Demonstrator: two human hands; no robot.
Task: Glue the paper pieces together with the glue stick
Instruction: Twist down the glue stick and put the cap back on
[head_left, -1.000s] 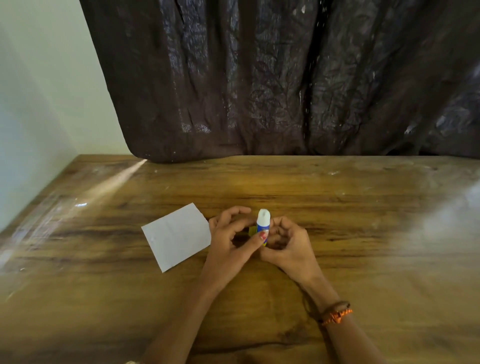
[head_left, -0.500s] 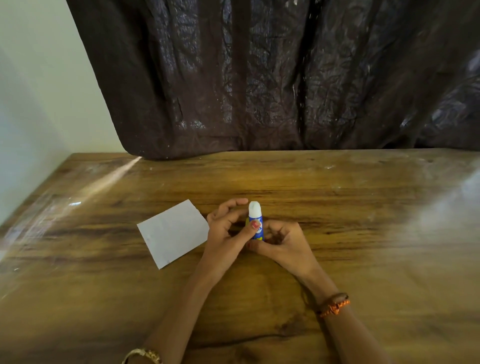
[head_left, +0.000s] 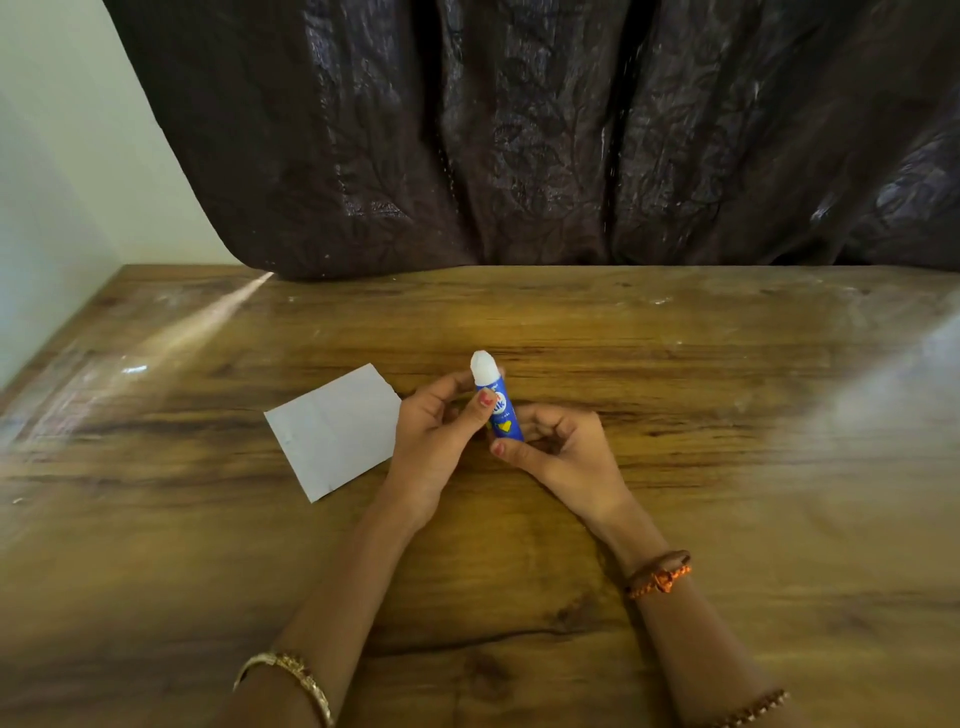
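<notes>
Glue stick (head_left: 500, 402) held near-upright above the wooden table (head_left: 727, 441), leaning slightly, white cap end up, between both hands. Left hand (head_left: 439, 436) grips the upper barrel: thumb, red-painted nail, pressed on the front of the label just under the cap, fingers curled round the far side. Right hand (head_left: 563, 449) pinches the lower end: thumb across the base, other fingers curled in behind it. So both hands are closed round the stick, neither carrying anything else. Label: blue body, white lettering partly covered by the left thumb, readable part looks like "...ik"; smaller line of text under it too fine to read; yellow shape lower on the barrel. Brand cannot be confirmed. Whether the white tip is a cap or exposed glue cannot be told for sure. Paper piece (head_left: 337, 428), white/pale grey, lies flat on the table just left of the glue stick, rotated so its corners point diagonally, its right edge right beside the left hand; contact unclear. No writing visible on it. Gold bangle (head_left: 291, 675) on left forearm, brown-orange thread band (head_left: 660, 574) on right wrist. Dark crinkled curtain (head_left: 519, 130) hangs behind the glue stick at the table's far edge, pale wall (head_left: 62, 156) to its left.
</notes>
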